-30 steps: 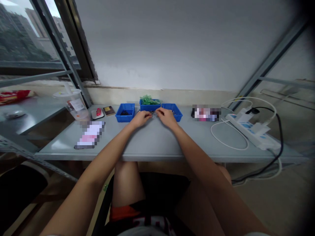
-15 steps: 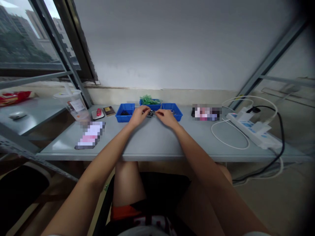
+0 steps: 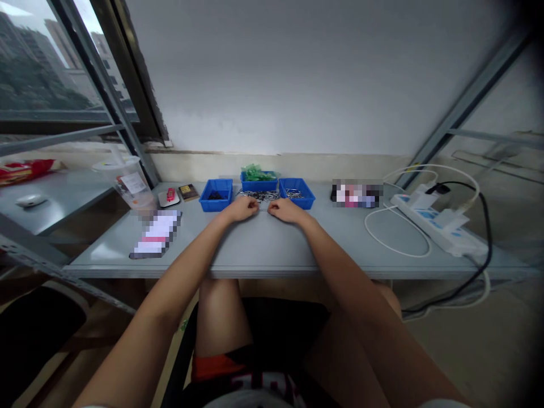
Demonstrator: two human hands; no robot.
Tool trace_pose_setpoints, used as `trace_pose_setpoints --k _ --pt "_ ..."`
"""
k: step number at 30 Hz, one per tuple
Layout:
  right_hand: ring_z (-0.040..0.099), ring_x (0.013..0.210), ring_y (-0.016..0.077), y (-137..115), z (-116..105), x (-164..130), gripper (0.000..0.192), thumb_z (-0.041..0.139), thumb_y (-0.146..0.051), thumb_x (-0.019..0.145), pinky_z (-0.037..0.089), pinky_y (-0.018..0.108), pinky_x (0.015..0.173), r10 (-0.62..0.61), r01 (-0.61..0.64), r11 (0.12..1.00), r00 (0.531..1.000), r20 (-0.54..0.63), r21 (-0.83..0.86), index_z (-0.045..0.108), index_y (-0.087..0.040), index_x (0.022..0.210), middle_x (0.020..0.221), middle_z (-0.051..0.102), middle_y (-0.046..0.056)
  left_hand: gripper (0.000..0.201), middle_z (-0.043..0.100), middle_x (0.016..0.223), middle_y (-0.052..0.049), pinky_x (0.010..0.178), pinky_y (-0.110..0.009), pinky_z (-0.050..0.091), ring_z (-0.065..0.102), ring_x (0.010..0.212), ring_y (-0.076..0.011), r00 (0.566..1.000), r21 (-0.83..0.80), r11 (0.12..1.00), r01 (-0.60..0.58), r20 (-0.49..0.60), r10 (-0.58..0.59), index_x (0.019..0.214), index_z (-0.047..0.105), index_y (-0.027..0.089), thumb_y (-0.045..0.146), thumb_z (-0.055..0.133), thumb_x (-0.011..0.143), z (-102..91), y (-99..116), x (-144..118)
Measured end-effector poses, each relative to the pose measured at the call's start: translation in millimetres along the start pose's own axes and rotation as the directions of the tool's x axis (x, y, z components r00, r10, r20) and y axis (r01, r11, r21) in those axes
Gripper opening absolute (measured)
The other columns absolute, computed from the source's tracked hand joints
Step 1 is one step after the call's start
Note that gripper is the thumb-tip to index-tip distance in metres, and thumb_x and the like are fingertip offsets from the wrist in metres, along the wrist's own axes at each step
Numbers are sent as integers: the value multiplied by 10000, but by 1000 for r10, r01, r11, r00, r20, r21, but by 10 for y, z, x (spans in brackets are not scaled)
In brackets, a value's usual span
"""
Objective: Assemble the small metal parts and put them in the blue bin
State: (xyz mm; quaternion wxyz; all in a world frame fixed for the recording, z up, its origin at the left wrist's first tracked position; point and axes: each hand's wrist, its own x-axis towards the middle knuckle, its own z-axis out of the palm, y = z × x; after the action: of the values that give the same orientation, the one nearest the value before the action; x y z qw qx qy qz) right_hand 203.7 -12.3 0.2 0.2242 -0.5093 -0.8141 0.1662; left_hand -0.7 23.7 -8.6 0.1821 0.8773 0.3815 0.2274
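A loose pile of small dark and silvery metal pieces (image 3: 264, 196), perhaps screws, lies on the table between the blue bins. My left hand (image 3: 245, 208) is at the near left of this pile, its fingers curled and pinched together. Opposite it, my right hand (image 3: 285, 210) is also closed, thumb against fingers, with a small gap between the two hands. Whatever either hand pinches is too small to make out. Dark pieces lie in the left blue bin (image 3: 204, 201), silvery slender pieces in the right blue bin (image 3: 310, 202), and green plastic packets (image 3: 254, 171) in the back blue bin (image 3: 259, 185).
To the left are a phone (image 3: 156, 233), a plastic drink cup (image 3: 134, 184), a small white dish (image 3: 164, 199) with a red packet, and a dark box (image 3: 188, 192). A blurred-out object (image 3: 356, 194), a white cable and a power strip (image 3: 442, 226) occupy the right.
Both hands have drawn back toward me from the metal pile and moved slightly lower on the table. More of the pile and of the right bin's contents now shows.
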Motion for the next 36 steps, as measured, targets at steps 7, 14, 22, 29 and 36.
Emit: trace_pose_setpoints --k 7,14,22,29,36 --pt "562 686 135 -26 -10 -6 166 550 -120 825 406 246 693 -2 1 1000 999 -46 -29 709 -164 806 752 680 27 181 683 717 -49 652 -278 439 577 654 -173 1000 3 1000 -5 -4 5 760 672 149 250 522 752 -31 46 -12" --pt "569 724 144 -17 -15 13 181 525 -153 852 386 243 690 -33 27 998 993 -113 -53 705 -162 872 802 691 38 196 675 700 -39 659 -277 443 559 644 -167 1000 -7 1000 -12 3 12 769 678 152 270 524 740 -20 28 -10" --pt "579 716 158 -62 -46 10 191 529 -196 863 406 268 715 -27 30 999 978 -206 13 706 -161 925 788 691 46 244 682 825 -73 727 -306 469 602 741 -200 1000 49 999 4 -15 -3 943 688 141 254 536 789 24 -17 12" --pt "608 847 205 67 -218 28 220 483 -225 889 442 323 830 68 -66 998 811 -581 24 682 -173 965 936 693 93 384 609 1160 -166 1021 -409 423 557 1126 -293 993 279 960 17 -118 17 1170 657 119 253 571 820 166 -37 29" --pt "577 979 263 214 -269 -20 252 456 -177 868 422 372 870 193 -309 947 768 -611 -89 680 -152 982 987 667 135 361 666 1130 -140 1026 -386 432 591 1096 -257 1000 390 921 -9 -1 10 1154 682 133 286 475 902 140 -34 40"
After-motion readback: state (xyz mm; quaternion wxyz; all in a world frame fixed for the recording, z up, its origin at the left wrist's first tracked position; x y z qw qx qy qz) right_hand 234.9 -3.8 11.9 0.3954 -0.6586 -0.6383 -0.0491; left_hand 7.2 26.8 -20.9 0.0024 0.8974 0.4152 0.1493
